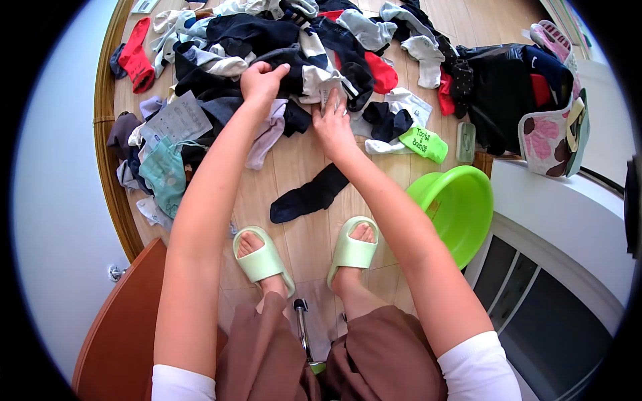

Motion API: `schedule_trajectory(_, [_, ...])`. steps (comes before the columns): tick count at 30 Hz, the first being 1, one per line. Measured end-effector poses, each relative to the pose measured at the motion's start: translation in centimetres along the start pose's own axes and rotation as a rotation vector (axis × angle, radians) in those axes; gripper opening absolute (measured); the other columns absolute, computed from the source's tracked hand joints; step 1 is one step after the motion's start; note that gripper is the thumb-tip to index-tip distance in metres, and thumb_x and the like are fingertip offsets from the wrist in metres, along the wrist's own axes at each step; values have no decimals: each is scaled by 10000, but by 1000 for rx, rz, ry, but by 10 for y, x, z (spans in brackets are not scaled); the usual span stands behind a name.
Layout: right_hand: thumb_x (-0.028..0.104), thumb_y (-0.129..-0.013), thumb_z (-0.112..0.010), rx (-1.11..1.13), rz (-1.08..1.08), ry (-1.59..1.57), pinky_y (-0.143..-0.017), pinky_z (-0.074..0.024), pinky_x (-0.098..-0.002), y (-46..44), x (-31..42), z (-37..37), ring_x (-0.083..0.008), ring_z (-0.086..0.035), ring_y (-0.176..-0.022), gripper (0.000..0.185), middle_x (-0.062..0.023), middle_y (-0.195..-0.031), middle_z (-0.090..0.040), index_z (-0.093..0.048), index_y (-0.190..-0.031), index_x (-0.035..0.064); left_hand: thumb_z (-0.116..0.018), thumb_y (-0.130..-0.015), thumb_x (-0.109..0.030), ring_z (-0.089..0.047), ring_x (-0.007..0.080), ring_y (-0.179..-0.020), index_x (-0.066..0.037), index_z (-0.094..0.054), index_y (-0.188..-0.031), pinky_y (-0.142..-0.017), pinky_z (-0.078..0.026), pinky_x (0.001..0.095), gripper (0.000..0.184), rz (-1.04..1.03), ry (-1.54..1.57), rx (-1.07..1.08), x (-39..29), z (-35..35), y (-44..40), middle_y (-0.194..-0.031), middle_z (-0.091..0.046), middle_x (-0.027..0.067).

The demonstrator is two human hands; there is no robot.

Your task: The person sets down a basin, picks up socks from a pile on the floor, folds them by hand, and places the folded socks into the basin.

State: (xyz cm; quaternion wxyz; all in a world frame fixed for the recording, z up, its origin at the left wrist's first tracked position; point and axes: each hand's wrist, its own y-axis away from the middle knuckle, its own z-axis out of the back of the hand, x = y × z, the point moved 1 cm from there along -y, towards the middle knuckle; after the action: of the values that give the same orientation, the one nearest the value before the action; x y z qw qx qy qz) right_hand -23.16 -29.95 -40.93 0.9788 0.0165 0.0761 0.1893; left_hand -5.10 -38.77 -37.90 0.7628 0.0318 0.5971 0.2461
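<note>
A large heap of mixed socks (pixel 251 33) lies on the wood floor in front of me. In the heap, my left hand (pixel 261 83) is closed over dark grey fabric that looks like a sock (pixel 291 60); its curled fingers are partly hidden. To its right, my right hand (pixel 332 123) has its fingers at a white sock (pixel 319 81) with faint grey print, and seems to pinch its lower edge. A single black sock (pixel 311 194) lies flat below my right wrist. Near that hand are a bunched navy sock (pixel 388 122) and a lime green sock (pixel 426 142) with lettering.
A green basin (pixel 468 220) stands tilted at the right. Beyond it are a small clear box (pixel 466 142) and a flowered bag (pixel 545 137) with dark clothes. A printed paper (pixel 177 120) and a teal pouch (pixel 162 175) lie at the left. My slippered feet are below.
</note>
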Motion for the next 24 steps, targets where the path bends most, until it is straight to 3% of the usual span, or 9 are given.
schedule_trajectory(2, [140,-893,-588,-12,-1,-3,-853,-532,-556,0,-2,-3,-577,-456,-1256,342,-395,-1501,-291,-648,-1222,68,-808,-807,-220,-392,55,-614,-76,-562,-688,-550,-353,254,309,6,247,60,5,7,2,-676,-486,-63])
schedule_trajectory(5, [97,-874,-596,38,-15,-12,-870,-541,-532,0,0,-5,-576,-430,-1282,368,-391,-1515,-253,-618,-1241,82,-742,-899,-165,-570,68,-715,-89,-646,-977,-652,-472,222,145,-25,489,147,-2,38,30,-878,-644,-36])
schedule_trajectory(9, [-17,-770,-654,150,-10,-138,-942,-523,-509,1,-10,11,-571,-344,-1358,608,-372,-1556,-150,-541,-1353,114,-700,-925,-86,-618,96,-796,-78,-598,-1208,-714,-511,248,300,-113,576,43,-4,89,48,-993,-668,6])
schedule_trajectory(12, [-77,-660,-705,188,-22,-240,-992,-490,-497,4,-15,16,-534,-311,-1402,750,-325,-1582,-147,-545,-1357,150,-688,-934,-81,-619,88,-856,-22,-529,-1253,-723,-495,232,361,-144,650,-53,-16,117,58,-1039,-669,31])
schedule_trajectory(15, [-16,-812,-632,100,-4,-363,-997,-467,-548,11,-20,21,-508,-286,-1423,505,-293,-1593,-165,-601,-1286,155,-648,-962,-88,-634,126,-939,-45,-549,-1230,-854,-514,282,290,-67,764,38,-32,130,74,-1077,-658,32])
schedule_trajectory(19, [12,-797,-652,53,-18,-307,-1049,-412,-532,29,-23,34,-486,-278,-1436,549,-238,-1599,-213,-600,-1307,206,-642,-963,-78,-633,123,-970,-44,-555,-1198,-869,-516,265,253,-96,771,105,-34,135,102,-1095,-655,41])
schedule_trajectory(20, [28,-791,-668,-118,-87,-316,-1039,-416,-472,43,-17,40,-415,-390,-1385,469,-216,-1527,-377,-649,-1239,165,-646,-957,-65,-631,121,-967,-42,-562,-1175,-865,-514,260,235,-125,709,89,-33,136,111,-1093,-653,46])
schedule_trajectory(23, [66,-804,-698,-231,-123,-903,-909,-493,-399,66,-2,73,-321,-598,-1151,335,-189,-1284,-605,-698,-1136,110,-656,-938,-20,-627,116,-960,-38,-581,-1100,-850,-506,248,180,-309,479,59,-20,125,146,-1080,-650,55])
schedule_trajectory(24, [126,-865,-710,-86,-317,-1297,-744,-523,-336,69,12,97,-217,-665,-868,174,-101,-1020,-691,-718,-1024,54,-657,-930,0,-625,115,-958,-37,-587,-1071,-844,-503,245,162,-442,362,64,-14,117,158,-1071,-650,55])
